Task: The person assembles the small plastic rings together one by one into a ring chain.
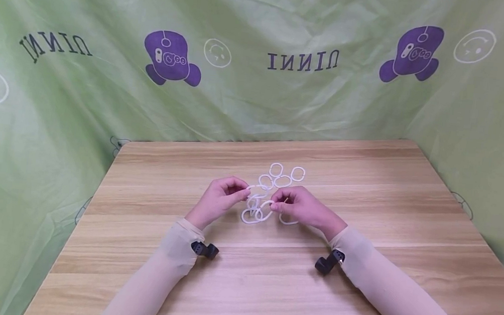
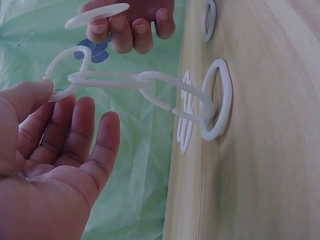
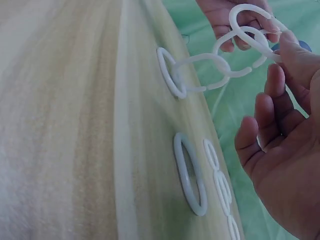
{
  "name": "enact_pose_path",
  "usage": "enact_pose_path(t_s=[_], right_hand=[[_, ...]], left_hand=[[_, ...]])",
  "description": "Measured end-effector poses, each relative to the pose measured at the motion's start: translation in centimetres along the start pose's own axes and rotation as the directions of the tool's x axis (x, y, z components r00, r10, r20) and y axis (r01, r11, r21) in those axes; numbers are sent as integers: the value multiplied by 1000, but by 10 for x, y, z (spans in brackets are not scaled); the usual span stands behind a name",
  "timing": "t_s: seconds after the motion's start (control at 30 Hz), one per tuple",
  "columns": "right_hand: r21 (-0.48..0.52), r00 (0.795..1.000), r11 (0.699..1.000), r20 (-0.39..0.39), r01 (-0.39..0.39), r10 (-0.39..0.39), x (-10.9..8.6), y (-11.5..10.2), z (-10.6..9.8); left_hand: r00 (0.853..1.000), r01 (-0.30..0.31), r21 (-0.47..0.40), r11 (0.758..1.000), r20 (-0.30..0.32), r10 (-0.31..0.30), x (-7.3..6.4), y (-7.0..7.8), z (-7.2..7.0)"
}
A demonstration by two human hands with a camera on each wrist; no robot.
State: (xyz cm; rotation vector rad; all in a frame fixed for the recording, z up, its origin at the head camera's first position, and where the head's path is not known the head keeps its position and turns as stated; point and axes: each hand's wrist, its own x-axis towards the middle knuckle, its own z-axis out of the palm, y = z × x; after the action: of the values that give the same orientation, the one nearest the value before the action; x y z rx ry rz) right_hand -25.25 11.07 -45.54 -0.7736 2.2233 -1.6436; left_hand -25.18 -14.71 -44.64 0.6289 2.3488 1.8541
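Note:
White plastic oval links with a small gap in each are joined into a short chain (image 2: 107, 83). My left hand (image 1: 219, 199) pinches the chain's upper end link (image 2: 88, 60) between thumb and fingertips, other fingers loosely spread. From there the chain slopes down to its lowest link (image 2: 226, 100), which stands at the tabletop. Opposite, my right hand (image 1: 303, 209) pinches a single link (image 2: 97, 16) between thumb and index finger. In the right wrist view this link overlaps the chain's upper end. A loose link (image 3: 186, 172) lies on the table below the right hand.
Several more loose white links (image 1: 272, 184) lie grouped on the wooden table (image 1: 249, 287) beyond the hands. A green printed cloth (image 1: 248, 102) hangs behind the table and along both sides. Each wrist carries a small black camera.

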Motion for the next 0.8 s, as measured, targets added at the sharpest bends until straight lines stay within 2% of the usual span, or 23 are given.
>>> enact_pose_path(t_s=[0.27, 0.5, 0.67, 0.8], right_hand=[[31, 995, 999, -102, 8, -5, 0, -2, -3], [34, 976, 999, -217, -17, 24, 0, -7, -4], [39, 971, 999, -240, 17, -7, 0, -7, -5], [55, 970, 998, -241, 36, -22, 0, -5, -5]], left_hand=[[1000, -15, 18, 1000, 27, 14, -1, -2, 6], [998, -4, 7, 1000, 59, 3, -3, 3, 14], [998, -4, 19, 1000, 70, 3, -4, 4, 17], [997, -27, 38, 999, 77, 24, -4, 3, 17]])
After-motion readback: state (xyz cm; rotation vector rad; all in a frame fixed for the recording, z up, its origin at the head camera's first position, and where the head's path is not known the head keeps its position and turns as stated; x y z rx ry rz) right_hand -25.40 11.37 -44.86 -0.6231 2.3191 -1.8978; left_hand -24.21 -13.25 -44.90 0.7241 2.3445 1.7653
